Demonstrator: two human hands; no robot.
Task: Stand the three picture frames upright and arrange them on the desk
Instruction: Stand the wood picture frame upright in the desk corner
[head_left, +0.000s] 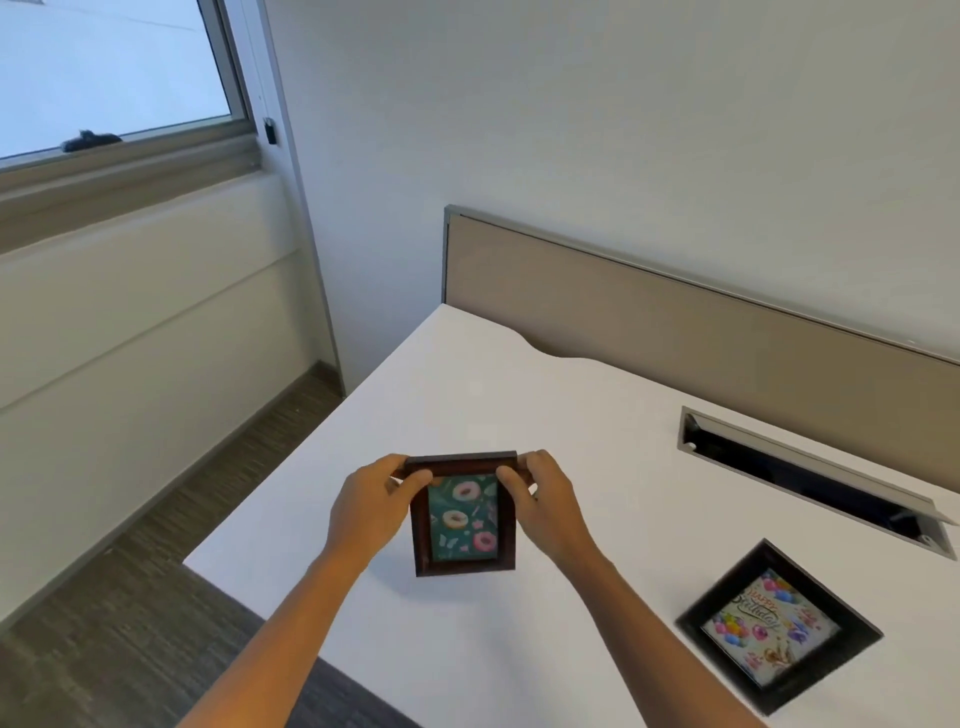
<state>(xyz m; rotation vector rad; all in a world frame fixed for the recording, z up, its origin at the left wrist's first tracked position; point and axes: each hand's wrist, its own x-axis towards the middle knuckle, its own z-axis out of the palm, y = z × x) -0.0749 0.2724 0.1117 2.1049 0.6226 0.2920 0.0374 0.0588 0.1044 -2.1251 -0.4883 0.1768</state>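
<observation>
Holding a brown frame upright near the left front of the white desk, both hands grip its top corners. Left hand: fingers curled shut over the upper left corner, thumb on the front. Right hand: fingers closed on the upper right corner. Frame holds a teal picture with three doughnuts; its lower edge looks to be at the desktop, contact unclear. Second frame, black, lies flat near the right front, well apart, holding a birthday card picture with balloons. Frames in view: two. Cable slot in the desk stands open; inside dark, contents not discernible. Beige divider panel along the back edge.
</observation>
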